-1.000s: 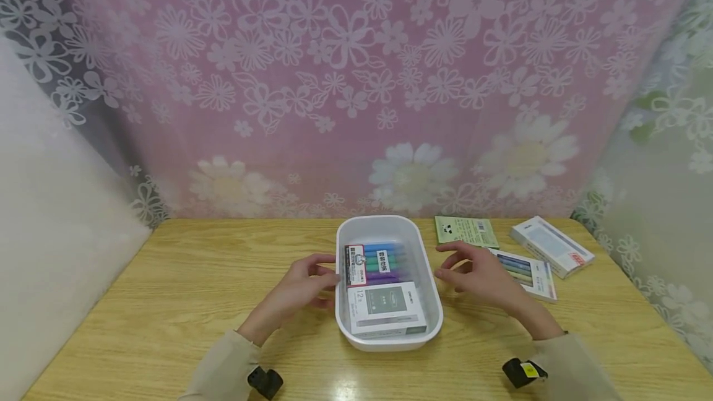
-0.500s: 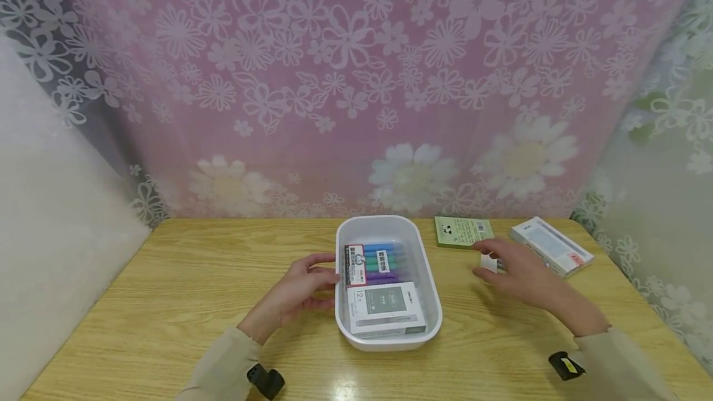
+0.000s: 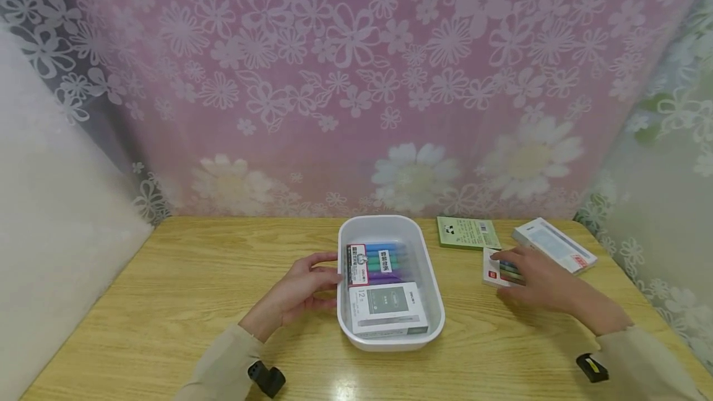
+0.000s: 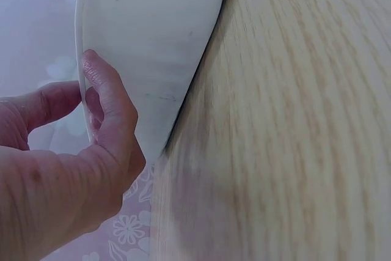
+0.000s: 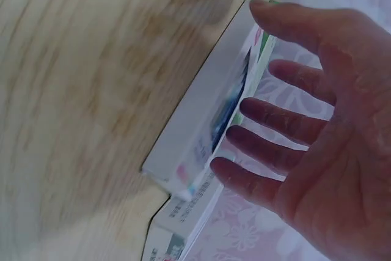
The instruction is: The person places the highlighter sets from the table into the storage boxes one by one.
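Note:
In the head view, my left hand (image 3: 301, 288) holds the left rim of a white plastic basket (image 3: 346, 327). The left wrist view shows its thumb at the rim and bent fingers against the outer wall. Inside the basket lie a clear pack of coloured pens (image 3: 384, 262) and a white box (image 3: 388, 309) marked 12. My right hand (image 3: 543, 280) reaches over a flat white box with a window showing coloured sticks (image 3: 491, 268). In the right wrist view, the fingers (image 5: 269, 145) extend over this box, the thumb by one end; contact is unclear.
Behind the windowed box lies a green panda-print packet (image 3: 466, 232). A white box with a red label (image 3: 554, 244) lies at the back right. The wooden table (image 3: 223, 265) ends at a flowered pink curtain (image 3: 312, 110).
My right hand has moved right from beside the basket to the windowed box. That box now sits farther left, in front of the green packet. My left hand has stayed at the basket.

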A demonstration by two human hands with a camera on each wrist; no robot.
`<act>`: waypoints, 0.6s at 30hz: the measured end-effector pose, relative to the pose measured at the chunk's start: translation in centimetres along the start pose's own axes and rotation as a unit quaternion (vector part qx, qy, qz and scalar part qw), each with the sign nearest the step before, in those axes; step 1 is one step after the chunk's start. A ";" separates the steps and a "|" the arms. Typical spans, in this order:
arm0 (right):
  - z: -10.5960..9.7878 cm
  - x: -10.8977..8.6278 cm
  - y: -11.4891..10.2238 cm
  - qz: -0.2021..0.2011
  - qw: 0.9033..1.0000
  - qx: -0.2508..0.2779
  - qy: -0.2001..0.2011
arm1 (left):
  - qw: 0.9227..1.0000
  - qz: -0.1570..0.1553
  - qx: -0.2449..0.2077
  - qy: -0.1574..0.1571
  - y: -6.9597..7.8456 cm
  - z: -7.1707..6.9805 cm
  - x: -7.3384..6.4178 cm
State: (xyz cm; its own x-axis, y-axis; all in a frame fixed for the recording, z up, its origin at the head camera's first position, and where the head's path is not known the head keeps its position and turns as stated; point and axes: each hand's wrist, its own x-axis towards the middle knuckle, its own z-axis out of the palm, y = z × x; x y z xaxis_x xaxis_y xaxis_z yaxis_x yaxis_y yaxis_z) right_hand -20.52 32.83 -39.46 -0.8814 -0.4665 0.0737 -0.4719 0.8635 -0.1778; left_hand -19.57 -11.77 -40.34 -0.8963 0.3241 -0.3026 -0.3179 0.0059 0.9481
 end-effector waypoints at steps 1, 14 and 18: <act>0.1 -0.1 0.1 0.002 1.000 -0.001 -0.004 | 1.000 -0.001 -0.001 -0.001 0.0 0.0 0.0; 0.4 -0.3 1.2 0.011 1.000 -0.011 -0.026 | 1.000 -0.002 -0.002 -0.009 0.1 -0.1 0.0; 0.4 -0.2 1.3 0.019 0.999 -0.013 -0.033 | 1.000 0.001 -0.003 -0.007 0.0 -0.1 0.0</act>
State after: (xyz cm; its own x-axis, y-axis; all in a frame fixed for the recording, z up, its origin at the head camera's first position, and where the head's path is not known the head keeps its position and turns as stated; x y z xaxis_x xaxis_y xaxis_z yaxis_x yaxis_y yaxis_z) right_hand -20.90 33.95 -40.09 -0.8957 -0.4447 0.0030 -0.4399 0.8848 -0.1540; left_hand -19.61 -11.84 -40.31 -0.8924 0.3370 -0.3002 -0.3186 0.0007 0.9479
